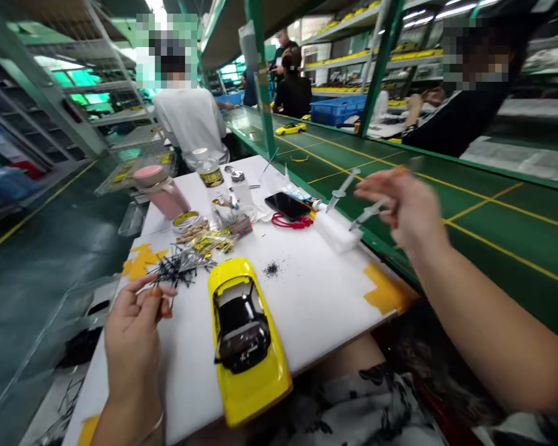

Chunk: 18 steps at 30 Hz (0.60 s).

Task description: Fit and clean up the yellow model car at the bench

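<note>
My left hand (137, 322) is raised over the table's left side, its fingertips pinched beside a pile of thin black sticks (174, 269). Whatever lies in that pinch is too small to make out. Slightly blurred, my right hand (411, 207) closes around a syringe (369, 214), whose tip points down at a white foam block (337, 229). A second syringe (343, 191) stands tilted in the same block. Between my hands a yellow model car (251, 387) rests on the tabletop, its black interior showing through the roof opening. Small black granules (271, 269) lie beyond it.
A phone (287, 205) with a red cord (292, 220), a pink mug (162, 192), a tape roll (186, 220) and small bags of parts (209, 243) crowd the far half. A green conveyor (483, 217) runs along the right. Co-workers sit ahead and across.
</note>
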Available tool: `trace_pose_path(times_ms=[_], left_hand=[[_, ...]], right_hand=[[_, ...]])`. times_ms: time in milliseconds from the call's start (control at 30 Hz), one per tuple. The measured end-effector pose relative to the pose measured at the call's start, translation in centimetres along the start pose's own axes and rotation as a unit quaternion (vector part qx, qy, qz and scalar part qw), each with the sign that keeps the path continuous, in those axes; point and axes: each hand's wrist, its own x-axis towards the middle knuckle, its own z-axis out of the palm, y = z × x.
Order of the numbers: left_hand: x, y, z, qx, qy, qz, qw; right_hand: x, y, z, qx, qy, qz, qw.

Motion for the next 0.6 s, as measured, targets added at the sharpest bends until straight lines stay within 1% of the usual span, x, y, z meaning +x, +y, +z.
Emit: trace_pose_path(times_ms=[33, 67, 100, 133, 167, 200, 233, 267, 300, 333, 367, 400, 433, 500, 600], left_hand=[[-0.3, 0.5, 0.1, -0.015, 0.003, 0.019, 1.0], [-0.8, 1.1, 0.1, -0.046, 0.011, 0.048, 0.998], [-1.6, 1.8, 0.2, -0.075, 0.031, 0.096, 0.992], [-2.6, 2.6, 0.3, -0.078, 0.037, 0.136, 0.987], [-3.9, 3.6, 0.5, -0.064, 0.022, 0.168, 0.984], [-5.3, 4.5, 0.7, -0.027, -0.008, 0.187, 0.982], [-7.0, 5.5, 0.9, 0.029, -0.048, 0.204, 0.977], [-8.6, 6.3, 1.1, 0.091, -0.111, 0.22, 0.965], [-10.2, 6.9, 1.3, 0.142, -0.194, 0.249, 0.938], [-11.6, 7.3, 1.5, 0.18, -0.255, 0.288, 0.905], [-12.8, 7.6, 1.6, 0.198, -0.305, 0.316, 0.876], [-13.7, 7.6, 1.7, 0.208, -0.334, 0.329, 0.858], [-14.4, 7.5, 1.8, 0.213, -0.346, 0.333, 0.851], [-15.2, 7.0, 1.6, 0.221, -0.336, 0.316, 0.859], [-15.8, 6.4, 1.1, 0.24, -0.317, 0.296, 0.869]], right_hand=[[-1.1, -0.6, -0.1, -0.001, 0.041, -0.082, 0.996], [-2.4, -1.1, 0.0, -0.011, 0.081, -0.162, 0.983], [-3.9, -1.4, 0.2, -0.028, 0.132, -0.23, 0.964], [-5.6, -1.5, 0.5, -0.049, 0.132, -0.248, 0.958], [-7.5, -1.5, 0.9, -0.074, 0.107, -0.249, 0.96], [-9.4, -1.2, 1.4, -0.104, 0.044, -0.236, 0.965], [-11.4, -0.8, 1.9, -0.156, -0.068, -0.218, 0.961], [-13.3, -0.4, 2.5, -0.184, -0.168, -0.241, 0.938], [-15.0, 0.2, 3.1, -0.191, -0.268, -0.264, 0.907], [-16.5, 0.8, 3.7, -0.175, -0.324, -0.286, 0.884], [-17.7, 1.3, 4.3, -0.15, -0.354, -0.299, 0.873], [-18.7, 1.7, 4.7, -0.122, -0.364, -0.298, 0.874], [-19.3, 2.0, 5.1, -0.101, -0.36, -0.292, 0.88], [-19.8, 2.3, 5.5, -0.095, -0.35, -0.281, 0.889], [-19.5, 2.6, 5.5, -0.129, -0.353, -0.291, 0.88]])
